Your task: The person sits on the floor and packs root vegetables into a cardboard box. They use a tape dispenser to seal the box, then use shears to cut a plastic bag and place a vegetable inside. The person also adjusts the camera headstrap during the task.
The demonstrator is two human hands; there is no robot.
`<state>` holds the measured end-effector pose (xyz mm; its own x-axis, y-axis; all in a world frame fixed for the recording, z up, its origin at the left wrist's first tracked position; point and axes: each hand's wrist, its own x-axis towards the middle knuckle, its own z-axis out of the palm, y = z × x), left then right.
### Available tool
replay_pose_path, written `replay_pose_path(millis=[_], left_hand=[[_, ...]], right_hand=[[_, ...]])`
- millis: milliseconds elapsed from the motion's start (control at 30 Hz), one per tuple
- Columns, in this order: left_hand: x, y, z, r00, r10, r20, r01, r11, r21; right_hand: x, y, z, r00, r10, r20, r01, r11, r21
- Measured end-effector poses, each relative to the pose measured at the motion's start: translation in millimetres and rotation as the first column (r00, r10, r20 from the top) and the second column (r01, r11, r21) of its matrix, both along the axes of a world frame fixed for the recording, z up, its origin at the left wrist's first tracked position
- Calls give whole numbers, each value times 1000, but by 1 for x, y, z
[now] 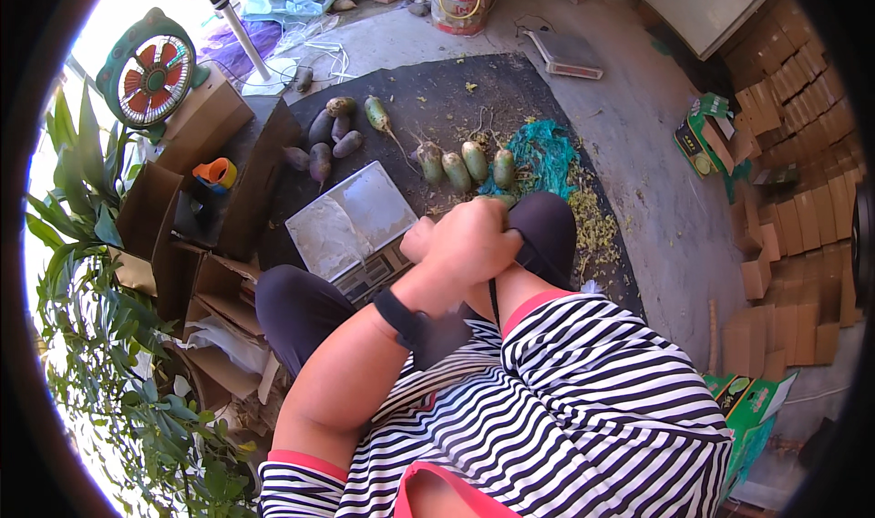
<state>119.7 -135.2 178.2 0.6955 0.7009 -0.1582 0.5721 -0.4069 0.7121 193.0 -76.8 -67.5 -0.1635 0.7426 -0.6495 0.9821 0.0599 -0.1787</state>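
My forearms cross in front of my knees. My left hand (475,234), with a black band (400,318) on its wrist, lies over my right wrist with its fingers curled; what it grips is hidden. A thin black strap (493,299) hangs beside the right wrist. Only part of my right hand (415,239) shows beyond the left one, near a digital scale (352,224) with a dusty metal top. Green radishes (456,171) lie in a group past my hands, and one long-rooted green radish (377,113) lies farther off. Several purplish root vegetables (320,161) lie behind the scale.
A black mat (424,84) bears plant scraps (591,231) and a teal net bag (543,156). Cardboard boxes (229,361), a fan (152,77) and a tape roll (216,174) are at left. A second scale (566,55) is beyond the mat; stacked cartons (806,217) stand at right.
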Motion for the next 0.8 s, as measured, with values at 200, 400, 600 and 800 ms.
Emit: replay_pose_path(millis=[200,400,600,800], left_hand=[[-72,17,-46,965,242,100,-254,957,137],[-72,-17,-24,893,358,274,-395,914,95],[-61,-35,-87,897,422,129,-385,892,-237],[-107,16,-94,910,359,206,-413,808,421]], right_hand=[[-12,66,64,922,-342,-182,371,915,160],[10,138,84,404,-562,-721,819,573,12],[-1,154,140,-509,-495,-704,746,155,-648],[-42,118,137,-450,-584,-676,575,390,-720]])
